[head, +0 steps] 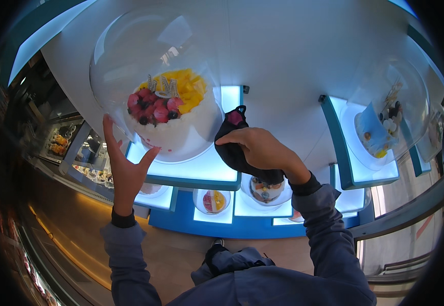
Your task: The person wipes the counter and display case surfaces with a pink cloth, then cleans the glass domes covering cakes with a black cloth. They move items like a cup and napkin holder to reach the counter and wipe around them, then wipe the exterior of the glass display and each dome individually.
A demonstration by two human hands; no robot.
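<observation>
A white frosted cake (176, 134) topped with mango pieces, pink fruit and dark berries stands under a large clear dome (109, 72). Silver letter toppers rise from its fruit. The cake rests on a lit white display shelf (195, 170) with a teal edge. My left hand (126, 164) is spread at the dome's lower left, fingertips at its side; whether they press on it is hard to tell. In my right hand (260, 147) is a bunched black cloth (231, 153), with a hanging loop and a pink patch at its top. The cloth is beside the dome's right side.
At the right, another shelf (375, 176) holds a blue-and-white decorated cake (375, 130) under a clear dome. Smaller covered cakes (214, 201) sit on lit shelves below. A glass food case (92, 160) stands at the left. Behind the shelves is a pale wall (279, 49).
</observation>
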